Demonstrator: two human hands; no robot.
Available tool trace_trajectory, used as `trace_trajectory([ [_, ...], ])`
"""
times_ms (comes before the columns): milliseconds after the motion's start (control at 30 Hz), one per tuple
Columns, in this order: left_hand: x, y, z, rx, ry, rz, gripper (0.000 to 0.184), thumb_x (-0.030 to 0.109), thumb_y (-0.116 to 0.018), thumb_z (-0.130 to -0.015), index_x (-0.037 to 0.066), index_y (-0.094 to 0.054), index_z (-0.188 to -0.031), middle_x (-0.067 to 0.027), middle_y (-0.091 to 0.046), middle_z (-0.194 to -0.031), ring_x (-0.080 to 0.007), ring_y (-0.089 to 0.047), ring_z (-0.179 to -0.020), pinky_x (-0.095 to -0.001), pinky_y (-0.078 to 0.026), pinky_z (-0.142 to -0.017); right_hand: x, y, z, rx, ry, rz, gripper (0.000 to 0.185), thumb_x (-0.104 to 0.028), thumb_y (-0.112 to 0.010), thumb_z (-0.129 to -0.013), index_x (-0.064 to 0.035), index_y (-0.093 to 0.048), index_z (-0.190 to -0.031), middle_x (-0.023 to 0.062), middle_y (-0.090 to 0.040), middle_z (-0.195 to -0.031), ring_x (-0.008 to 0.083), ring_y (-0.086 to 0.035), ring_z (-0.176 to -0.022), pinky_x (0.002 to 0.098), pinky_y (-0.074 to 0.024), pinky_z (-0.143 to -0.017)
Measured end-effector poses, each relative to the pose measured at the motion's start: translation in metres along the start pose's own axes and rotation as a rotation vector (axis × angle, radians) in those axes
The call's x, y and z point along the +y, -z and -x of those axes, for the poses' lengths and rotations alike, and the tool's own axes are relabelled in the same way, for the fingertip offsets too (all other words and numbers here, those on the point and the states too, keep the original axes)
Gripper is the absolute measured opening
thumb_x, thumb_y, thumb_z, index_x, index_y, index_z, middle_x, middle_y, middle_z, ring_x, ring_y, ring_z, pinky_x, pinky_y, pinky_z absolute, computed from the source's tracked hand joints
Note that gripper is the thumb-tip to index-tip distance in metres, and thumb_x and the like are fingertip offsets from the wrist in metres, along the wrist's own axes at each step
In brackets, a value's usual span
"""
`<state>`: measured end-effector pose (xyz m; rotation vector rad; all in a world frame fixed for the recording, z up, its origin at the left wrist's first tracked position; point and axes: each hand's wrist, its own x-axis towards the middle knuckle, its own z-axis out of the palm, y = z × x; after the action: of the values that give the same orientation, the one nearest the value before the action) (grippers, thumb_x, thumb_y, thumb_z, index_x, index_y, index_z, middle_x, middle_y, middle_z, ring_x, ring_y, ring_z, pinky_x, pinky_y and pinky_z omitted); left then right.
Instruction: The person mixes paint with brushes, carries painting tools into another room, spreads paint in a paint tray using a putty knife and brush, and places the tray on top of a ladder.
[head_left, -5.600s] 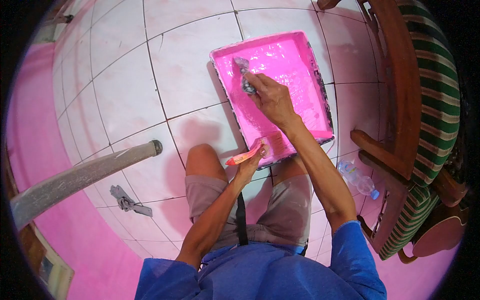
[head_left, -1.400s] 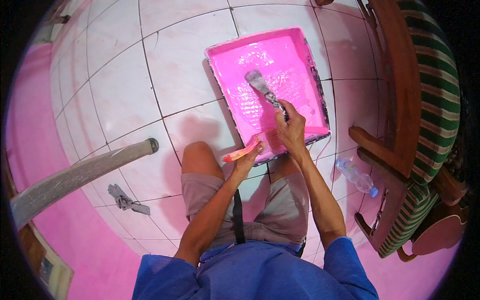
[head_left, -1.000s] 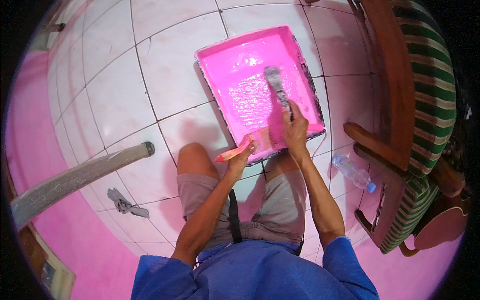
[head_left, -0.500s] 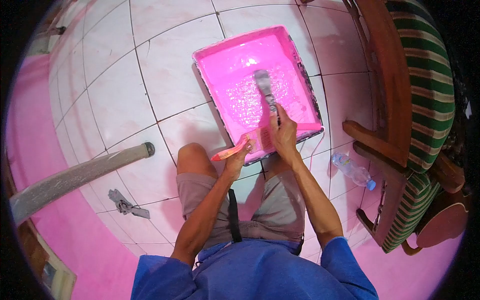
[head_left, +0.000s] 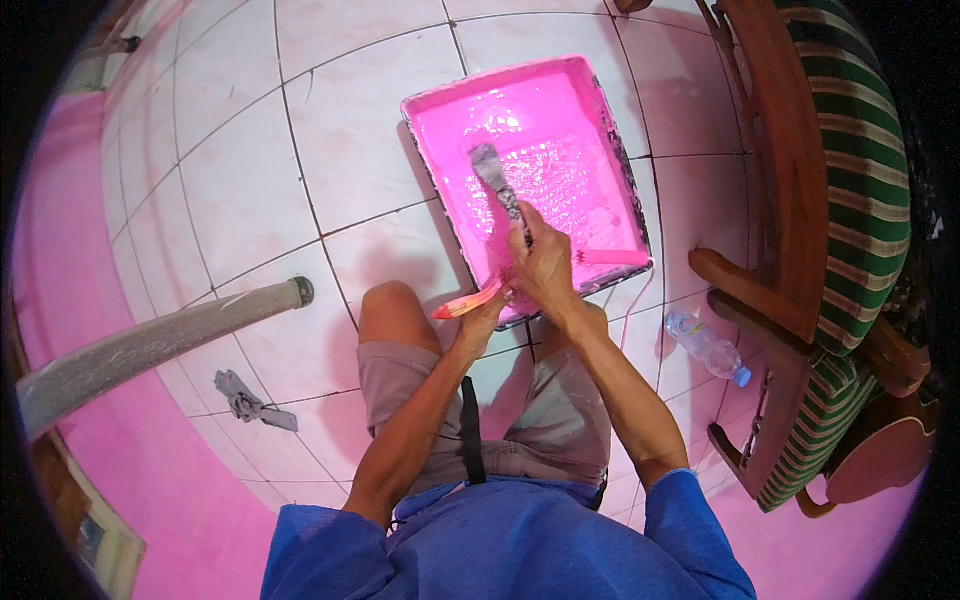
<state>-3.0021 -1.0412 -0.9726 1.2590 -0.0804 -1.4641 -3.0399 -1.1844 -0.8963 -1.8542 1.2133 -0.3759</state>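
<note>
A tray [head_left: 591, 92] of wet pink paint lies on the tiled floor in front of my knees. My right hand [head_left: 542, 255] grips the dark, speckled handle of a scraper [head_left: 489, 168], whose grey blade is over the paint in the tray's left half. My left hand [head_left: 487, 318] is closed round a paintbrush [head_left: 468, 303] at the tray's near edge. The brush's red-tipped handle points left; its bristles are mostly hidden behind my right hand. A pink roller handle [head_left: 615, 257] lies across the tray's near right corner.
A plastic bottle [head_left: 707, 346] lies right of my legs, beside a wooden chair [head_left: 800, 200] with a green striped cushion [head_left: 862, 190]. A grey rag [head_left: 253, 402] is on the floor at left. Above it, a grey leg [head_left: 170, 342] juts in from the left. A pink wall runs along the left.
Over the last second my right hand and the scraper have moved left across the tray, and my right hand now covers the brush's bristles. My left hand still holds the brush in nearly the same place.
</note>
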Motion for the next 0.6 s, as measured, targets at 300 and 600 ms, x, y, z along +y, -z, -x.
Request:
trace_trajectory([
  [300,-0.019,0.009,-0.003,0.046,0.013,0.043,0.044,0.032,-0.064,-0.089,0.003,-0.056,-0.122,-0.0019,-0.057,-0.115,-0.0121,-0.05,-0.106,-0.0297,-0.039,-0.095,-0.003,-0.007,0.016,-0.009,0.017,-0.016,0.034,-0.016,-0.053,-0.089,0.0017,-0.056,-0.118,0.0272,-0.062,-0.08,0.037,-0.065,-0.071,0.042,-0.0493,-0.063],
  [600,0.007,-0.001,0.001,-0.025,0.094,-0.014,0.046,0.036,-0.064,-0.088,0.007,-0.053,-0.122,0.0,-0.057,-0.11,-0.0102,-0.05,-0.103,-0.0291,-0.037,-0.095,0.046,0.055,-0.024,0.411,0.02,0.177,0.035,-0.019,-0.053,-0.089,0.0022,-0.058,-0.116,0.0239,-0.062,-0.076,0.0291,-0.062,-0.064,0.04,-0.0483,-0.063],
])
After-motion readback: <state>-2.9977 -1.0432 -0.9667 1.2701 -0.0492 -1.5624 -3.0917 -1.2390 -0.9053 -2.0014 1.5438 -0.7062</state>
